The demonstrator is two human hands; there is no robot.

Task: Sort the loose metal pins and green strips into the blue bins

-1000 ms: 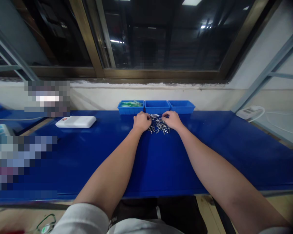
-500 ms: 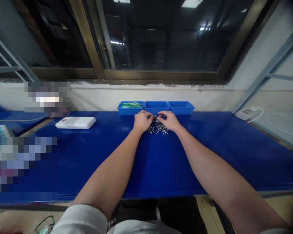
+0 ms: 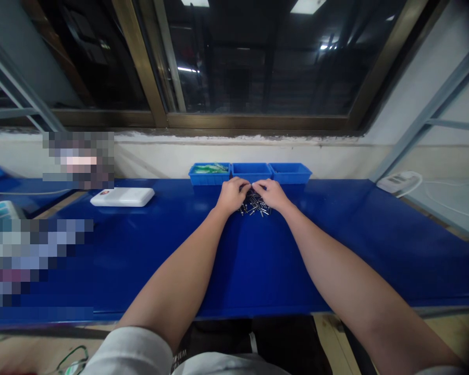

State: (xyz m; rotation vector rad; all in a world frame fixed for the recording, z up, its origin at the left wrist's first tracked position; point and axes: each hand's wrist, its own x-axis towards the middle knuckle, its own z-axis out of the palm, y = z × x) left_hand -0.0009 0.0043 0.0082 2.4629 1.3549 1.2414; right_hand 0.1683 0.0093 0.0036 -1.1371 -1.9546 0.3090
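Observation:
Over a pile of small shiny metal pins or screws (image 3: 261,204) my two hands meet, their fingertips almost touching. My left hand (image 3: 233,195) is closed in a pinch, thumb and forefinger pressed together at the pile's far left side. My right hand (image 3: 272,193) pinches from the other side. Whatever the fingertips hold is too small and too hidden to make out. Part of the pile lies covered under both hands; the loose pieces show between and below them.
Behind the hands, three blue bins stand in a row: a left bin (image 3: 210,179) with green-and-white packets, a middle bin (image 3: 251,167) and a right bin (image 3: 293,169). A white device (image 3: 123,197) lies left on the blue table (image 3: 258,271). A power strip (image 3: 398,181) sits far right.
My left hand has shifted slightly right, bringing its fingertips to those of my right hand. The gap between them, where metal pieces showed, has closed.

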